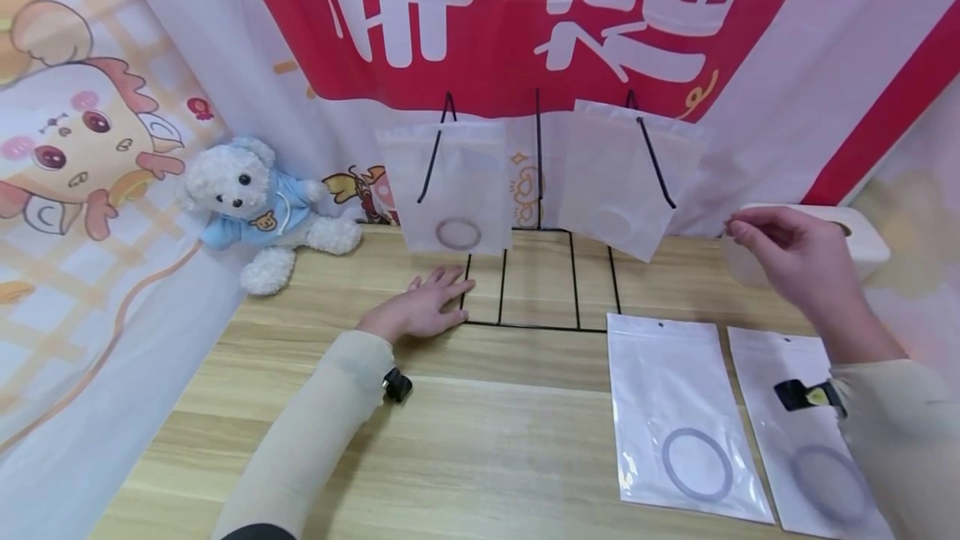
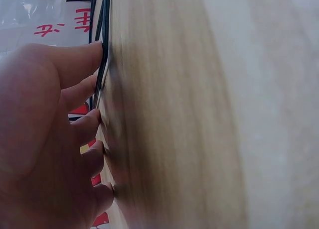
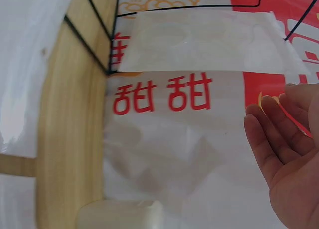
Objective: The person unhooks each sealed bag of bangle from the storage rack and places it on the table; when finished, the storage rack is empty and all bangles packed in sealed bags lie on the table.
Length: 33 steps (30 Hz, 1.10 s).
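Note:
A black wire rack (image 1: 555, 327) stands on the table, its base lying flat. My left hand (image 1: 427, 307) rests at the base's left side, fingers spread, and in the left wrist view its thumb (image 2: 82, 62) touches the black wire. Two translucent bags hang from the rack's hooks: the left bag (image 1: 450, 169) shows a ring inside, and the right bag (image 1: 611, 173) hangs tilted. To the right of that bag my right hand (image 1: 810, 257) is raised, holding nothing. Its fingers are loosely bent in the right wrist view, apart from the hanging bag (image 3: 199, 45).
Two flat white bags, a nearer-centre bag (image 1: 660, 390) and an outer bag (image 1: 772, 407) partly behind my right sleeve, lie at the table's right, each with a ring. A white box (image 1: 862, 240) stands behind my right hand. A teddy bear (image 1: 258, 207) sits back left.

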Available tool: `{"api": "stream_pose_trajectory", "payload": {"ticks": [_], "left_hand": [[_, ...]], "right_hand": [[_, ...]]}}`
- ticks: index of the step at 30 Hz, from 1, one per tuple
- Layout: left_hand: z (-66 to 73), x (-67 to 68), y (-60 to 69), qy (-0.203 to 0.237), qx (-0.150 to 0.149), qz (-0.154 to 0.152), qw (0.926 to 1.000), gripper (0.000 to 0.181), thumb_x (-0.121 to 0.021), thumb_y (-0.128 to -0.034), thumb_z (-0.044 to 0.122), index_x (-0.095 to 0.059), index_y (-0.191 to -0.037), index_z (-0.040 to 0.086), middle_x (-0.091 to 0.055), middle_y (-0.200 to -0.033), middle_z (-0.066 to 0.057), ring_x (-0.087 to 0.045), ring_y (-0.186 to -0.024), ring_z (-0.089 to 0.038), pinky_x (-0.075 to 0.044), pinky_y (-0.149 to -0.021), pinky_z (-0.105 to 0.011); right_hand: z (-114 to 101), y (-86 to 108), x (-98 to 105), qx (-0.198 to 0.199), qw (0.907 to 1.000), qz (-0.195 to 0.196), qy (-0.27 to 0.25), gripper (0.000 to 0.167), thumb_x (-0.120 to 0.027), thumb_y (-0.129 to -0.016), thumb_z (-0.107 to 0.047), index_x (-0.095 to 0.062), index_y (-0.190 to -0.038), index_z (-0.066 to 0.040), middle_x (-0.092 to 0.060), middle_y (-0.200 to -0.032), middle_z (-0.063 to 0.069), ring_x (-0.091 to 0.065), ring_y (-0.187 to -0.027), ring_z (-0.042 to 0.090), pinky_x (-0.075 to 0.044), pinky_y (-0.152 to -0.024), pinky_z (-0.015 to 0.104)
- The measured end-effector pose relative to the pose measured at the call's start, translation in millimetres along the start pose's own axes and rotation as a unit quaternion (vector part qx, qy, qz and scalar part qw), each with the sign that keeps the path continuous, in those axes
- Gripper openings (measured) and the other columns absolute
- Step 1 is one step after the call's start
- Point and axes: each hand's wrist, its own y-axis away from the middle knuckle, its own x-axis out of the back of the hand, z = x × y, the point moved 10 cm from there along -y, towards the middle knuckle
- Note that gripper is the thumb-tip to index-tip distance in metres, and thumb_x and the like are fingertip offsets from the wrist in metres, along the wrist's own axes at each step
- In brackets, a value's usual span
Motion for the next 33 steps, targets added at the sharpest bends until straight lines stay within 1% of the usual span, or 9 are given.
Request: {"api": "stream_pose_trajectory", "payload": {"ticks": [4,9,13,19,23,24,27,30,33], "left_hand": [[-0.4,0.4,-0.2,0.007,0.001,-0.003,1.0000,0.069,-0.053,-0.1118,0.046,-0.029,-0.172,0.023,-0.007,-0.184,-0.012,-0.002,-0.169,-0.043,-0.001,-0.135,-0.069],[-2.3,-1.9,-0.6,0.004,0.001,0.000,1.0000,0.068,-0.051,-0.1124,0.046,-0.029,-0.173,0.023,-0.007,-0.184,-0.012,-0.002,-0.169,-0.044,-0.002,-0.134,-0.071],[-2.9,-2.5,-1.0,0.005,0.001,0.001,1.0000,0.068,-0.051,-0.1126,0.046,-0.029,-0.173,0.023,-0.007,-0.184,-0.012,-0.002,-0.169,-0.044,-0.001,-0.134,-0.071],[-2.8,-1.2,-1.3,0.019,-0.001,0.000,0.9998,0.069,-0.053,-0.1116,0.046,-0.031,-0.172,0.023,-0.008,-0.184,-0.013,-0.002,-0.169,-0.044,0.000,-0.134,-0.071],[-7.0,-2.9,-5.9,0.033,-0.010,0.003,0.9994,0.071,-0.055,-0.1098,0.051,-0.032,-0.172,0.024,-0.008,-0.183,-0.014,-0.002,-0.169,-0.047,0.001,-0.132,-0.074],[-11.0,-5.4,-9.7,0.033,-0.011,0.005,0.9994,0.072,-0.055,-0.1094,0.052,-0.033,-0.171,0.024,-0.009,-0.183,-0.014,-0.002,-0.168,-0.047,0.001,-0.132,-0.075],[-17.9,-8.9,-15.2,0.031,-0.017,0.010,0.9993,0.073,-0.055,-0.1084,0.056,-0.033,-0.171,0.025,-0.009,-0.183,-0.014,-0.003,-0.168,-0.048,0.001,-0.131,-0.076],[-16.7,-8.1,-14.0,0.034,-0.012,0.005,0.9993,0.073,-0.056,-0.1082,0.055,-0.033,-0.171,0.026,-0.008,-0.184,-0.013,-0.002,-0.169,-0.047,0.002,-0.132,-0.075],[-13.3,-7.5,-10.5,0.042,-0.012,0.001,0.9991,0.073,-0.055,-0.1085,0.057,-0.032,-0.172,0.027,-0.008,-0.184,-0.012,0.000,-0.169,-0.046,0.003,-0.132,-0.073]], "right_hand": [[-15.9,-12.1,7.7,-0.003,0.9994,0.016,-0.032,0.047,-0.067,-0.105,-0.046,-0.071,-0.142,-0.017,-0.073,-0.122,-0.011,-0.064,-0.099,-0.012,-0.050,-0.081,-0.001],[-35.2,-30.0,15.4,0.005,0.9961,0.044,-0.077,0.044,-0.070,-0.104,-0.043,-0.072,-0.142,-0.020,-0.075,-0.123,-0.013,-0.066,-0.103,-0.010,-0.050,-0.083,0.000],[-48.9,-40.6,16.8,0.009,0.9951,0.061,-0.077,0.045,-0.071,-0.102,-0.047,-0.070,-0.143,-0.028,-0.074,-0.134,-0.007,-0.067,-0.107,-0.006,-0.051,-0.086,0.001],[-65.0,-54.7,11.8,0.006,0.9938,0.059,-0.094,0.051,-0.072,-0.102,-0.046,-0.062,-0.150,-0.034,-0.068,-0.148,-0.004,-0.066,-0.117,0.002,-0.055,-0.093,0.008],[-73.0,-61.5,10.2,0.014,0.9939,0.063,-0.090,0.050,-0.071,-0.103,-0.043,-0.060,-0.152,-0.036,-0.066,-0.150,-0.002,-0.065,-0.118,0.002,-0.056,-0.096,0.011],[-75.0,-63.1,9.6,0.018,0.9942,0.063,-0.086,0.050,-0.071,-0.103,-0.043,-0.060,-0.152,-0.036,-0.066,-0.150,-0.002,-0.064,-0.117,0.002,-0.056,-0.097,0.011],[-80.2,-67.0,7.8,0.031,0.9952,0.064,-0.067,0.048,-0.070,-0.104,-0.043,-0.062,-0.150,-0.036,-0.067,-0.148,-0.001,-0.064,-0.114,0.000,-0.056,-0.095,0.011],[-83.1,-69.3,6.1,0.042,0.9960,0.064,-0.046,0.046,-0.069,-0.104,-0.045,-0.065,-0.148,-0.033,-0.070,-0.144,0.001,-0.064,-0.108,0.000,-0.055,-0.091,0.009],[-82.7,-70.1,5.1,0.043,0.9962,0.065,-0.040,0.045,-0.068,-0.104,-0.046,-0.068,-0.146,-0.030,-0.071,-0.138,0.003,-0.066,-0.103,-0.001,-0.055,-0.090,0.008]]}}
